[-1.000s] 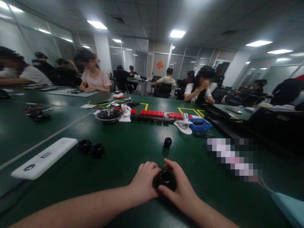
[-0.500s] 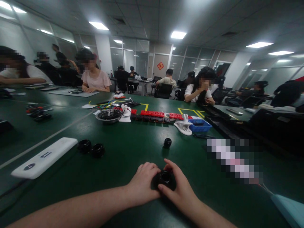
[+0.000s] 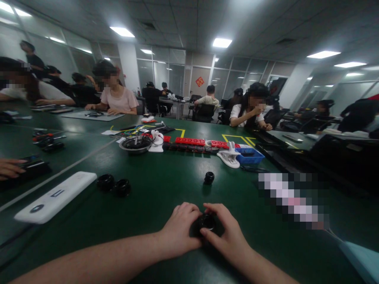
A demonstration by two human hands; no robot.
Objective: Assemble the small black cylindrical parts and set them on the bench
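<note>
Both my hands meet on a small black round part (image 3: 206,222) low on the green table (image 3: 166,185). My left hand (image 3: 179,229) curls its fingers around the part's left side. My right hand (image 3: 229,233) pinches it from the right with thumb and fingers. The part's glossy ring shows between them. A similar small black round part (image 3: 209,178) stands alone a little farther out, apart from my hands.
Two black round parts (image 3: 114,185) lie beside a white flat device (image 3: 56,196) at left. Farther back are a round dish with cables (image 3: 135,143), red strips (image 3: 192,141), a white clip (image 3: 228,156) and a blue tray (image 3: 248,155). Another person's hand (image 3: 10,167) rests at far left; several people sit around.
My hands and the part have shifted slightly down in view, with my right fingers closing more over the part. Another person's hand with a dark object has come in at the far left.
</note>
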